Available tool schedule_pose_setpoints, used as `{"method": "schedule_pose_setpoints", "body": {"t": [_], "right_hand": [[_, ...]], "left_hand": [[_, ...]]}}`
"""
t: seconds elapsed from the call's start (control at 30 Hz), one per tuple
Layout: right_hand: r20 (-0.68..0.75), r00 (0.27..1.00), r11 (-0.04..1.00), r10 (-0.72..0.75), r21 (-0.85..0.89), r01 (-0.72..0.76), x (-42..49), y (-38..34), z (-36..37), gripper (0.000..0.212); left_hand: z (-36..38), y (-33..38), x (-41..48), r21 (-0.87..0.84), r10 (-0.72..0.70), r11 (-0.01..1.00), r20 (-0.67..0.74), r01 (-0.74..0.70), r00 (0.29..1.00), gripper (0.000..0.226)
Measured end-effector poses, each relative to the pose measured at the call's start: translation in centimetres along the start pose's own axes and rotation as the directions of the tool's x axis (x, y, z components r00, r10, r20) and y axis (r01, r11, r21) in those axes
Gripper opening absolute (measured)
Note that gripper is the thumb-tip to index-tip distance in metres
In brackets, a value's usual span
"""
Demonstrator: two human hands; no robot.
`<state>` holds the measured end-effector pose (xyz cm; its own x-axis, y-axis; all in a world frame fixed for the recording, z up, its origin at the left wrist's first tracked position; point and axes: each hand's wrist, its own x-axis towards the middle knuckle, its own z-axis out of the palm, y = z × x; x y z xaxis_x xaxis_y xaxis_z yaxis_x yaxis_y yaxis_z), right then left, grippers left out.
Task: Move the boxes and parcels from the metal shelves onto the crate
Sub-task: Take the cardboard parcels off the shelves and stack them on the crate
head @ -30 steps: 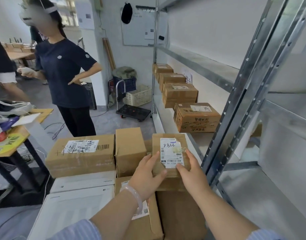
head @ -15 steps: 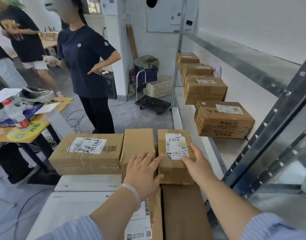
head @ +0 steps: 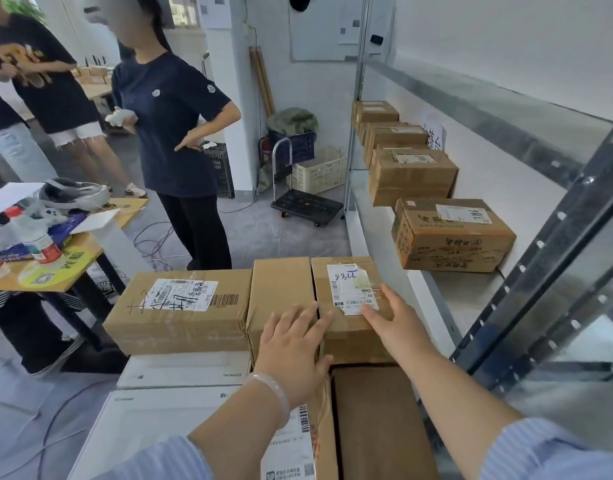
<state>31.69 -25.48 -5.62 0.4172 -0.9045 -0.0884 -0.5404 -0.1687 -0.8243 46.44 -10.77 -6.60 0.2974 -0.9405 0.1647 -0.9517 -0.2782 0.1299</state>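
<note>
A small cardboard box with a white label point(head: 348, 285) sits on the pile of parcels in front of me, beside a plain brown box point(head: 280, 289) and a wide labelled box point(head: 180, 306). My left hand point(head: 293, 348) lies flat over the seam between the plain box and the small one, fingers spread. My right hand point(head: 393, 320) rests on the small box's near right corner, fingers apart. Several boxes stand on the metal shelf point(head: 454, 292) at my right; the nearest point(head: 450, 237) has orange print. The crate is hidden beneath the pile.
White flat boxes point(head: 180, 372) and a dark brown box point(head: 374, 420) lie lower in the pile. A grey shelf upright point(head: 554, 258) slants at the right. A person in a dark T-shirt point(head: 173, 133) stands ahead left, near a cluttered table point(head: 73, 258) and a folding trolley point(head: 308, 202).
The small labelled box, held between both hands a second ago, now rests on the pile. My hands have loosened and lie on top. My view has swung right and up.
</note>
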Motion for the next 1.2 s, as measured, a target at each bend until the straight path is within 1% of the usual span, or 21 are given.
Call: {"method": "schedule_pose_setpoints", "body": {"t": [0.2,0.3,0.43,0.5,0.57,0.63,0.73,0.8,0.87,0.97,1.07,1.2], "right_hand": [[-0.051,0.991,0.991,-0.12,-0.062,0.117,-3.8,0.4,-1.1,0.073],[-0.072,0.988,0.987,-0.137,-0.099,0.13,-6.7,0.7,-2.0,0.072],[-0.122,0.979,0.968,-0.164,-0.211,0.135,-11.3,1.1,-3.7,0.074],[-0.18,0.971,0.958,-0.16,-0.264,0.109,-14.3,1.6,-4.5,0.077],[-0.238,0.959,0.931,-0.152,-0.359,0.059,-17.8,2.6,-4.8,0.081],[-0.286,0.949,0.895,-0.132,-0.447,-0.01,-21.8,4.0,-4.9,0.085],[-0.357,0.933,0.851,-0.035,-0.5,-0.16,-28.2,6.2,-4.9,0.091],[-0.433,0.901,0.812,0.035,-0.514,-0.279,-32.4,7.4,-5.3,0.103],[-0.523,0.847,0.765,0.094,-0.507,-0.398,-36.7,8.5,-6.1,0.109],[-0.63,0.76,0.716,0.162,-0.455,-0.529,-43.1,9.9,-7.3,0.101],[-0.707,0.673,0.664,0.219,-0.397,-0.634,-49.0,11.1,-8.2,0.095],[-0.773,0.562,0.603,0.294,-0.306,-0.736,-55.8,12.4,-8.7,0.09]], "left_hand": [[-1.3,0.8,0.1,-0.022,0.029,0.999,0.037,-0.028,0.999,0.067],[-2.1,2.1,-0.6,-0.042,0.077,0.996,0.035,-0.076,0.996,0.069],[-3.3,4.4,-1.8,-0.069,0.191,0.979,0.002,-0.19,0.982,0.068],[-3.6,6.1,-2.6,-0.085,0.268,0.959,-0.023,-0.269,0.963,0.068],[-3.5,8.0,-3.8,-0.11,0.354,0.929,-0.024,-0.354,0.935,0.069],[-3.0,10.0,-5.6,-0.125,0.442,0.89,0.002,-0.439,0.897,0.071],[-1.9,13.2,-9.2,-0.169,0.56,0.82,0.046,-0.547,0.827,0.074],[-1.4,15.6,-11.9,-0.209,0.63,0.767,0.067,-0.607,0.773,0.075],[-1.4,18.4,-14.6,-0.227,0.706,0.7,0.073,-0.678,0.704,0.078],[-2.0,22.6,-18.7,-0.25,0.799,0.593,0.063,-0.766,0.598,0.081],[-2.6,26.4,-22.5,-0.267,0.87,0.486,0.053,-0.832,0.491,0.08],[-3.0,30.7,-27.3,-0.268,0.927,0.37,0.048,-0.889,0.371,0.079]]}}
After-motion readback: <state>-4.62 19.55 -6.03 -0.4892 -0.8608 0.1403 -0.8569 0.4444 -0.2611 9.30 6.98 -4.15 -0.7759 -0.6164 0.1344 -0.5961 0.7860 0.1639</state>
